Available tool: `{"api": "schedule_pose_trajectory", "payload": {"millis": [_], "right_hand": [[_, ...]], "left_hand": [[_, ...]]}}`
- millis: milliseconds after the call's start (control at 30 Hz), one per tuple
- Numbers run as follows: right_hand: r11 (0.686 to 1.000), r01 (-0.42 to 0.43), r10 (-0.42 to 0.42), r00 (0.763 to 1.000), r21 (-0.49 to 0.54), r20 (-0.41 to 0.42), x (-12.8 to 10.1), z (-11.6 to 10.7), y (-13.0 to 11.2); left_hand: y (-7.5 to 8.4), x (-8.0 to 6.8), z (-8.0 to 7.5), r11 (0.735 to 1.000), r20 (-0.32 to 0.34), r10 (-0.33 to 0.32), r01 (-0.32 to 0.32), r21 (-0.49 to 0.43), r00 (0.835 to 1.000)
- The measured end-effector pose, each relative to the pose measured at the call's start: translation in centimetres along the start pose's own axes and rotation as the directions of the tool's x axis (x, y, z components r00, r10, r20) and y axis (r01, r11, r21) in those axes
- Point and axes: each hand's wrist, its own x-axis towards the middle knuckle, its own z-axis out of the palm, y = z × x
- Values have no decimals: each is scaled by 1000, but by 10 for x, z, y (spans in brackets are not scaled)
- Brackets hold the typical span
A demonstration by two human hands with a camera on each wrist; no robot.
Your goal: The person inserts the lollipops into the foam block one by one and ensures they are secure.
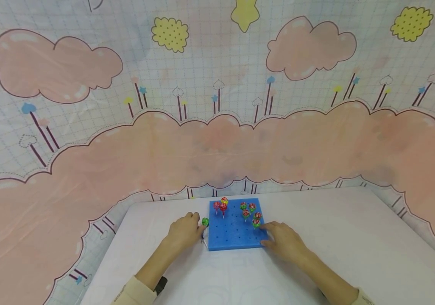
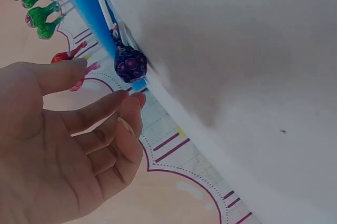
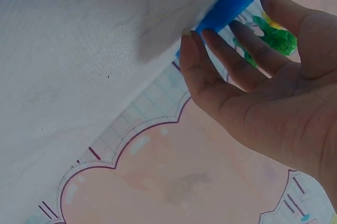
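Observation:
A blue foam peg board lies on the white table. Several wrapped lollipops stand in it, red ones at the back left and green ones at the back right. One more lollipop lies against the board's left edge; it looks dark purple in the left wrist view. My left hand is beside it with loose fingers that hold nothing. My right hand rests straight fingers against the board's front right corner, near a green lollipop.
A cloth backdrop printed with pink clouds hangs close behind the table and drapes down its left and right sides. The table's far edge runs just behind the board. White tabletop stretches to the right of my right hand.

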Motion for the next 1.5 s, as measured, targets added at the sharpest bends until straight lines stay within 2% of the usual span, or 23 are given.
{"api": "schedule_pose_trajectory", "payload": {"millis": [300,700,967,1500], "right_hand": [[1000,-4,5,1000,-3,8,0,0,0],[1000,-22,22,1000,-8,20,1,-1,0],[1000,-16,16,1000,-3,18,1,0,-1],[1000,-21,21,1000,4,18,1,0,-1]], "left_hand": [[-4,0,8,999,35,9,-7,-37,999],[-8,5,16,999,34,22,-21,-40,999],[-5,7,14,998,48,21,-19,-55,999],[-10,13,15,991,103,4,10,-133,995]]}}
